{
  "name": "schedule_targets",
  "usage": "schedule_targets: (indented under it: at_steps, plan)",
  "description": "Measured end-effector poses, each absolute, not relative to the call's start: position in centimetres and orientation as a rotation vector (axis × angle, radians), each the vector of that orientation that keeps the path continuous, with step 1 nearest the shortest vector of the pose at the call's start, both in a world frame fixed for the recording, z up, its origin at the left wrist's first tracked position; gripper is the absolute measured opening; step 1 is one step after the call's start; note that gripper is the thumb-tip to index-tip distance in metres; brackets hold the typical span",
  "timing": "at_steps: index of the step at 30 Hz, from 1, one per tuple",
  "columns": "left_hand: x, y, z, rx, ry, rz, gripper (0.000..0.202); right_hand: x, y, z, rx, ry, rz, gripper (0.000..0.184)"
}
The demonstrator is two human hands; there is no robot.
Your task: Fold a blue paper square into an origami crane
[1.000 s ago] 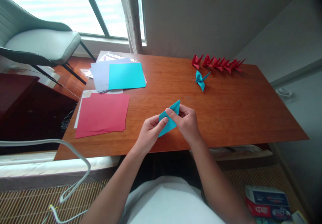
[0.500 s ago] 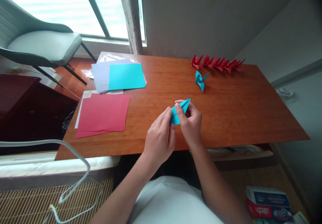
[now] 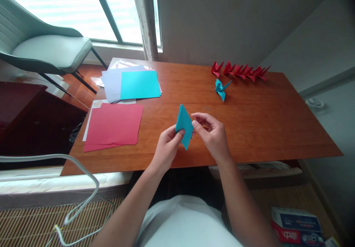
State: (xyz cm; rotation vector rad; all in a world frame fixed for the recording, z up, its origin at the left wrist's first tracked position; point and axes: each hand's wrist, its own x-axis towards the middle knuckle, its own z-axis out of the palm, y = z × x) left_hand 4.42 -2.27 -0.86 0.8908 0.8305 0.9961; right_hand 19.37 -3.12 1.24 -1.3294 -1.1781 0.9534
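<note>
My left hand (image 3: pixel 166 147) pinches the left edge of a folded teal paper diamond (image 3: pixel 184 125), which stands upright above the near side of the wooden table (image 3: pixel 263 128). Just right of it, my right hand (image 3: pixel 213 134) has thumb and forefinger pinched together at the paper's right edge. Farther back stands a finished teal paper crane (image 3: pixel 221 88), and behind it a row of several red paper cranes (image 3: pixel 240 70).
A teal sheet on a stack of pale sheets (image 3: pixel 131 84) lies at the back left, red sheets (image 3: pixel 113 125) in front of it. A grey chair (image 3: pixel 47 51) stands by the window. A white cable (image 3: pixel 74 188) and boxes (image 3: pixel 298 226) lie on the floor.
The folded teal paper has been turned from lying slanted between both hands to standing upright as a diamond. My left hand has moved back to its left edge.
</note>
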Motion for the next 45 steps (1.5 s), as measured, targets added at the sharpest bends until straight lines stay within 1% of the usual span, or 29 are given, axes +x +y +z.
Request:
schedule_targets:
  at_steps: [5,9,16,23,25,28,30,33,37,40,45]
  plan:
    - [4.5,-2.2,-0.6,0.908,0.765,0.879,0.03,19.7,-2.5,1.7,-1.323,-1.266,0.805,0.02]
    - [4.8,-2.2,-0.6,0.985,0.776,0.879,0.025,19.6,-2.1,1.9,-1.276,-1.268,0.796,0.017]
    - [4.6,-2.0,-0.9,1.078,0.86,0.885,0.024,19.4,-2.4,1.9,-1.258,-1.264,0.775,0.012]
    - [4.7,-1.8,-0.1,1.014,0.836,0.906,0.02,19.3,-2.7,2.1,-1.251,-1.299,0.747,0.014]
    - [4.7,-1.8,-0.1,0.969,0.82,0.916,0.022,19.3,-2.8,2.2,-1.257,-1.318,0.738,0.016]
    - [4.5,-1.6,-0.4,0.886,0.804,0.922,0.028,19.5,-3.0,2.4,-1.251,-1.416,0.673,0.014]
    - [4.4,-1.5,-0.7,0.816,0.788,0.935,0.027,19.6,-3.4,2.4,-1.239,-1.489,0.603,0.013]
    - [4.1,-1.4,-0.8,0.699,0.735,0.94,0.025,19.7,-4.5,2.2,-1.219,-1.572,0.522,0.02]
    - [4.0,-1.5,-0.2,0.599,0.707,0.919,0.028,19.4,-6.1,1.7,-1.186,-1.725,0.375,0.03]
    - [4.0,-1.7,0.0,0.586,0.694,0.913,0.029,19.2,-6.7,1.2,-1.125,-1.783,0.282,0.034]
    - [3.5,-1.8,0.0,0.563,0.673,0.901,0.027,19.1,-7.1,0.3,-1.117,-1.832,0.238,0.036]
